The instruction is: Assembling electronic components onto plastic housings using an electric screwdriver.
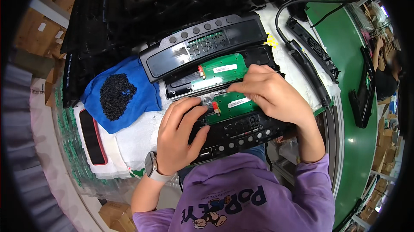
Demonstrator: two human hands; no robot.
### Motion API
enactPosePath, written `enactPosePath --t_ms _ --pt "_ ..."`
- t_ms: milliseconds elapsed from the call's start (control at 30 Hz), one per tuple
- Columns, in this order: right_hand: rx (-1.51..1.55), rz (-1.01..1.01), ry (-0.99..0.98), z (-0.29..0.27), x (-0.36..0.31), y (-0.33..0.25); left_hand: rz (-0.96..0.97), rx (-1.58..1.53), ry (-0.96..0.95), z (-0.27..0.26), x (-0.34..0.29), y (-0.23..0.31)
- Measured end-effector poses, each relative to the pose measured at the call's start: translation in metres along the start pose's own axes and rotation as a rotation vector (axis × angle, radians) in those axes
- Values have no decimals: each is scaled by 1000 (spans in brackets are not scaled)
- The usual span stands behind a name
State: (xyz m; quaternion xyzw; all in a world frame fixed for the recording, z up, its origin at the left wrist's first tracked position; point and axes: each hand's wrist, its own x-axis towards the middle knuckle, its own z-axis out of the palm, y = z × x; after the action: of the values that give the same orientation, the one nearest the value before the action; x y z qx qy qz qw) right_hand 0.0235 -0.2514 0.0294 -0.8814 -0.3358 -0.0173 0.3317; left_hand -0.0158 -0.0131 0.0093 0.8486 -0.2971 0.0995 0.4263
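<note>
A black plastic panel with buttons (241, 133) lies nearest me, carrying a green circuit board (235, 107) with a white label and a small red connector (216, 107). My left hand (177, 130) rests at the panel's left end, beside the red connector, its thumb and fingers apart. Over the board's far edge, the thumb and index finger of my right hand (274, 94) are pinched together; what they hold is too small or hidden to tell. Just beyond lies a second green board (220, 73) in a black housing, with its own red connector (201, 71).
Farther back is another black panel with round buttons (205, 44). At left, a blue cloth (144, 96) carries a pile of small black screws (116, 96), near a red-edged phone (92, 137). A corded black tool (308, 72) lies at right, beside the green surface (345, 143).
</note>
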Motion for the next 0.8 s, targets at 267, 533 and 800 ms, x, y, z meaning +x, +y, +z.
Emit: enactPosePath --t_ms 267,533,800 --pt "-109 31 74 0 1 -4 -18 65 -61 3 2 -6" --pt "-132 95 86 2 2 -6 23 98 -89 5 0 -6" --pt "-251 111 61 5 8 -17 24 72 -68 2 0 -5"
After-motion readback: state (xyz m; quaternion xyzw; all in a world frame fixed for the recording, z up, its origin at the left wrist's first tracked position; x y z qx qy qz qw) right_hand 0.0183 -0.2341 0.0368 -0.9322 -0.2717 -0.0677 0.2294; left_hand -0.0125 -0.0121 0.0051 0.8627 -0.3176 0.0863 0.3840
